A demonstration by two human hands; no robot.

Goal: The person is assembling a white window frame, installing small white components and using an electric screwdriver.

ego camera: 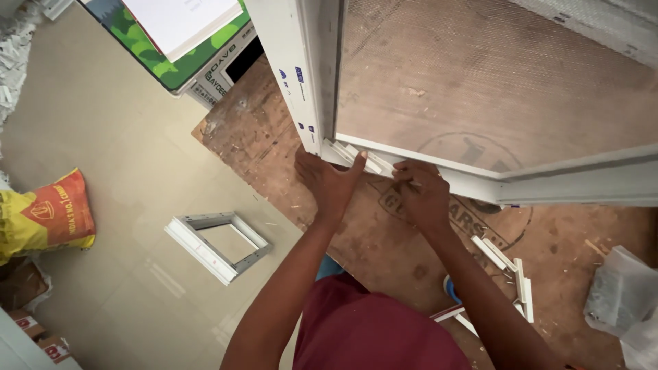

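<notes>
A large white window frame (301,75) with a mesh screen panel (493,75) lies on a brown plywood worktable (274,137). At its near corner sit a few short white trim strips (367,159). My left hand (329,181) presses flat against that corner, fingers touching the strips. My right hand (419,194) is curled beside it, pinching the end of a strip against the frame's lower rail (582,181).
A small white rectangular frame (218,245) lies on the beige tiled floor. A yellow and orange sack (44,216) sits at left. Loose white offcuts (507,267) and a clear plastic bag (624,294) rest on the table at right. Stacked boards (185,34) lie top left.
</notes>
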